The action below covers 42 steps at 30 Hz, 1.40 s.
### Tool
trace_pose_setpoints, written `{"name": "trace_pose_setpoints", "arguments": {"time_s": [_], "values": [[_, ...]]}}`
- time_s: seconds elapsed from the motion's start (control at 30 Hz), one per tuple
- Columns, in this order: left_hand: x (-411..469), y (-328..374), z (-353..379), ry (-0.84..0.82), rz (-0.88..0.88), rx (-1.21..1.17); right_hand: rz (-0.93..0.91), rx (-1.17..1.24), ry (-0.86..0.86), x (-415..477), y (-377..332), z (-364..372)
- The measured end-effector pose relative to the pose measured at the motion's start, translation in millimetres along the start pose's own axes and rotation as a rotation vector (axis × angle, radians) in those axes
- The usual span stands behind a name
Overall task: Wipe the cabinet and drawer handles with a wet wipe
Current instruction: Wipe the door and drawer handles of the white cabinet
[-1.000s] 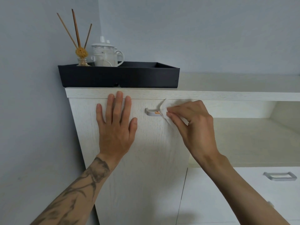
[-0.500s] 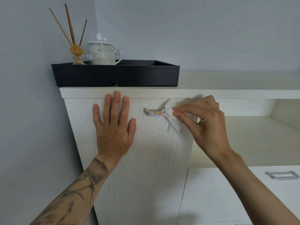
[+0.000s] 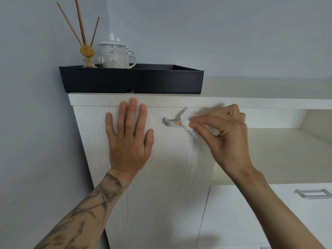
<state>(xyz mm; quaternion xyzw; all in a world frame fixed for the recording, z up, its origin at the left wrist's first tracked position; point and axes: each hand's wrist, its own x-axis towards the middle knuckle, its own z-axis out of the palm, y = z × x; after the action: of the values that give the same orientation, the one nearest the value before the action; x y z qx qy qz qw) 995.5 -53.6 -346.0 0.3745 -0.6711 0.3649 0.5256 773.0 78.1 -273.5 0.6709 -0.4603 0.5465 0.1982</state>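
if the left hand [image 3: 128,141] eases off the cabinet door [image 3: 161,186], rubbing could tug it open, and the wet wipe [image 3: 186,121] may only smear the orange spot [image 3: 177,124] on the handle [image 3: 169,123]. the left hand lies flat with fingers spread, left of the handle; the right hand [image 3: 228,139] pinches the wipe against the handle's right end.
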Motion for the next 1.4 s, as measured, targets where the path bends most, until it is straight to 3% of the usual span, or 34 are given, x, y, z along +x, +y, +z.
{"name": "trace_pose_setpoints", "arguments": {"time_s": [0.17, 0.37, 0.53, 0.7, 0.9, 1.1, 1.23, 1.4], "values": [[-1, 1, 0, -0.002, -0.002, -0.002, -0.092, -0.015, -0.079, 8, -10, 12], [-1, 0, 0, 0.011, -0.003, -0.001, -0.031, -0.022, -0.027, 4, -5, 5], [-1, 0, 0, 0.009, 0.0, -0.005, -0.11, -0.027, -0.076, 8, -16, 15], [-2, -1, 1, 0.019, 0.003, 0.002, -0.006, -0.036, -0.01, 2, -9, 5], [-3, 0, 0, 0.019, 0.001, -0.007, -0.066, -0.027, -0.072, 7, -25, 20], [-2, -1, -1, 0.013, 0.005, 0.004, -0.063, -0.078, -0.002, -1, -38, 23], [-3, -2, 1, 0.012, 0.005, 0.011, -0.054, -0.095, -0.083, -2, -51, 38], [-4, -2, 0, 0.025, 0.012, 0.019, -0.039, -0.085, -0.017, -7, -53, 37]]}}
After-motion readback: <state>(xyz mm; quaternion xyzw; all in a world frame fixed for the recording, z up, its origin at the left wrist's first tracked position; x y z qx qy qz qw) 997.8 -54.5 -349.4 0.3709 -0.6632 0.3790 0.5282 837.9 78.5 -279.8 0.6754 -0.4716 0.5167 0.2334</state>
